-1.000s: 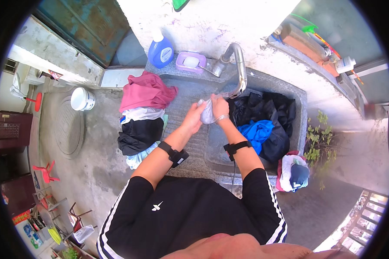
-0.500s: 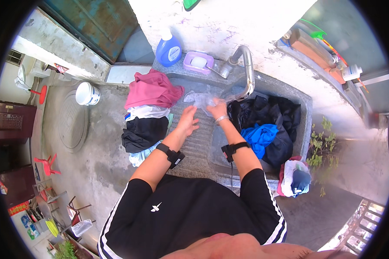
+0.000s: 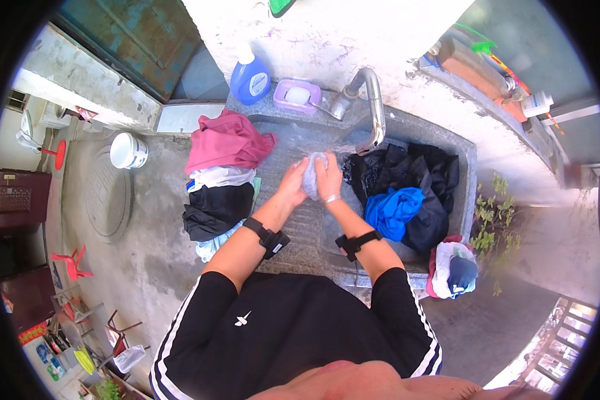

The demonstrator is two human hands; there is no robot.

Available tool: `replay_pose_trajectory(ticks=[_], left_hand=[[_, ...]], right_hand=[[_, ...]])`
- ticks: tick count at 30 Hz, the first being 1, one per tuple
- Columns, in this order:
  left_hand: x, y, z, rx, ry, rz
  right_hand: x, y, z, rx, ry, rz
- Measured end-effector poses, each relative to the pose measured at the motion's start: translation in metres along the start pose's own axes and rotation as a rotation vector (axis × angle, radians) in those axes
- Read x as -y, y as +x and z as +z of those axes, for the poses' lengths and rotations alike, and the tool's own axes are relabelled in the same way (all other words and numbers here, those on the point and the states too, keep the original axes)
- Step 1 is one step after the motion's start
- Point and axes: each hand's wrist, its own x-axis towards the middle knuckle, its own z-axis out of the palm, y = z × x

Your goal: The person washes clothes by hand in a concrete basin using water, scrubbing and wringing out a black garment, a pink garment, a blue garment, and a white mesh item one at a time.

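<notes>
A small pale, wet cloth [image 3: 311, 175] is bunched between my hands over the ribbed stone washboard [image 3: 280, 217]. My left hand [image 3: 293, 181] presses it from the left, fingers closed against it. From the right, my right hand [image 3: 329, 177] wraps its fingers over the bundle. Just to the right of the hands, the metal faucet [image 3: 375, 120] points down, with splashing water near its spout. Black clothes [image 3: 433, 180] and a bright blue garment [image 3: 393, 212] lie in the sink basin [image 3: 470, 193].
On the left edge sits a clothes pile topped by a pink garment [image 3: 227, 143]. Behind stand a blue detergent bottle [image 3: 250, 83] and a purple soap dish [image 3: 287, 105] with white soap. Folded cloths [image 3: 452, 270] rest at the right corner. A white bucket [image 3: 129, 151] is on the floor.
The cloth was spread loosely under my right hand and is now bunched between both hands. My left hand has moved from open beside it to closed against it.
</notes>
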Motion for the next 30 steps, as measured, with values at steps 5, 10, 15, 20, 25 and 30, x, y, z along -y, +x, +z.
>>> replay_pose_trajectory(ticks=[5,10,15,20,25,30], left_hand=[[-0.007,0.001,-0.005,0.109,0.069,-0.006],[-0.012,-0.017,0.008,0.059,0.02,0.098],[-0.023,-0.037,-0.002,-0.256,0.232,0.088],[-0.014,-0.025,-0.031,-0.246,0.184,0.074],[-0.011,-0.026,-0.048,-0.251,0.177,0.067],[0.005,-0.018,-0.051,-0.166,0.353,0.078]], right_hand=[[0.006,-0.027,0.003,0.021,-0.102,-0.392],[-0.014,0.028,-0.008,0.058,-0.48,-0.044],[-0.013,0.044,-0.04,-0.033,-0.111,0.028],[0.012,0.011,-0.02,0.478,-0.009,-0.443],[-0.026,0.024,-0.012,0.708,-0.133,0.061],[-0.064,0.018,0.002,0.408,-0.587,-0.11]])
